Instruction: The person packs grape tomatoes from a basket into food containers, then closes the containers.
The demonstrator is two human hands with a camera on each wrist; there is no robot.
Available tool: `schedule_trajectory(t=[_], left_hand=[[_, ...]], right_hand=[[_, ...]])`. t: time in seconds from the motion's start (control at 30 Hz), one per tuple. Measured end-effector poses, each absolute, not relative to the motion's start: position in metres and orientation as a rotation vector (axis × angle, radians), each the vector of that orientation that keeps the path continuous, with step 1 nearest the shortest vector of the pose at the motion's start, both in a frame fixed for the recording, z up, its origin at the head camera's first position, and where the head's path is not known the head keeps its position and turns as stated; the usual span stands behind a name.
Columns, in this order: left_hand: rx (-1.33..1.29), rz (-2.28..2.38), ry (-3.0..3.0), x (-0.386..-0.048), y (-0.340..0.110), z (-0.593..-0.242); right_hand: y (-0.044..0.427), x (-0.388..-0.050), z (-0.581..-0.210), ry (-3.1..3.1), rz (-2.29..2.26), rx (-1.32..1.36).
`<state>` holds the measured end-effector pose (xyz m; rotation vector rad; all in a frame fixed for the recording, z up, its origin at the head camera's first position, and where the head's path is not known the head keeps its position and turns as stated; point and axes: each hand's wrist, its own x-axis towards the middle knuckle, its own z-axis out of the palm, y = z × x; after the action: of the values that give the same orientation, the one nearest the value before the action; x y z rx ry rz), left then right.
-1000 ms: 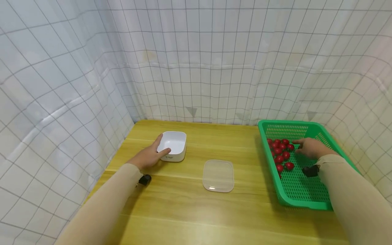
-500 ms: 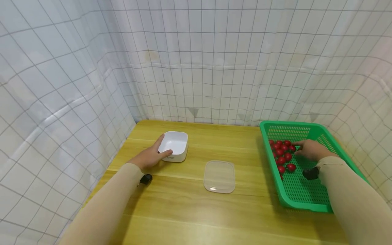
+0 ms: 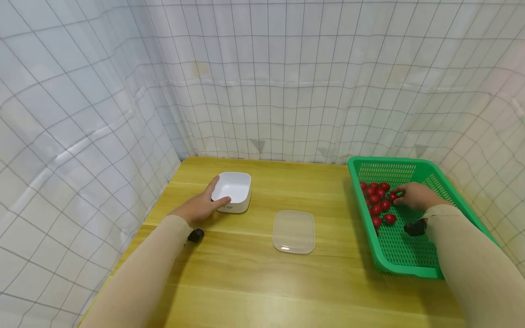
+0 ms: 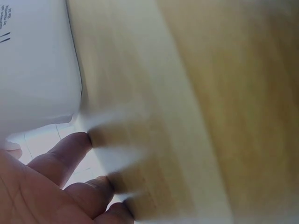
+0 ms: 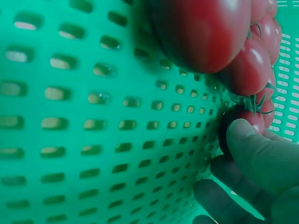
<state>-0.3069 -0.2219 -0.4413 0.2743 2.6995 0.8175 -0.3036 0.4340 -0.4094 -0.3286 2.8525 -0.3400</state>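
My left hand (image 3: 201,205) holds the near left corner of a white square food container (image 3: 231,207), thumb at the front rim and index finger along the left side. In the left wrist view, other fingertips (image 4: 77,142) reach down to the tabletop beside the container (image 4: 37,65). Inside the green plastic basket (image 3: 371,237), my right hand (image 3: 418,197) pinches a cherry tomato (image 3: 393,197). Seen from the right wrist, the thumb presses on this tomato (image 5: 240,116), which has a green stem. Several more red cherry tomatoes (image 3: 375,199) lie along the basket's left side.
A clear, flat square lid (image 3: 293,231) lies on the wooden table (image 3: 246,282) between the container and the basket. White gridded sheeting (image 3: 279,91) rises behind the table and at both sides.
My right fingers have closed on a cherry tomato at the right edge of the pile. The left hand stays at the container, and the head view shifts slightly.
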Motion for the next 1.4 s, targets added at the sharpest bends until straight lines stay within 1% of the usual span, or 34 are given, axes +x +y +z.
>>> schedule_trajectory(t=[0.4, 1.0, 1.4], left_hand=[[0.293, 0.846, 2.685, -0.308, -0.223, -0.439], [0.279, 0.856, 2.663, -0.305, -0.224, -0.438], [0.273, 0.867, 2.651, -0.307, -0.222, -0.439]], right_hand=[[0.441, -0.306, -0.412, 2.875, -0.333, -0.362], [0.436, -0.305, -0.403, 2.887, -0.371, -0.342], [0.431, -0.3, -0.382, 2.901, -0.419, -0.324]])
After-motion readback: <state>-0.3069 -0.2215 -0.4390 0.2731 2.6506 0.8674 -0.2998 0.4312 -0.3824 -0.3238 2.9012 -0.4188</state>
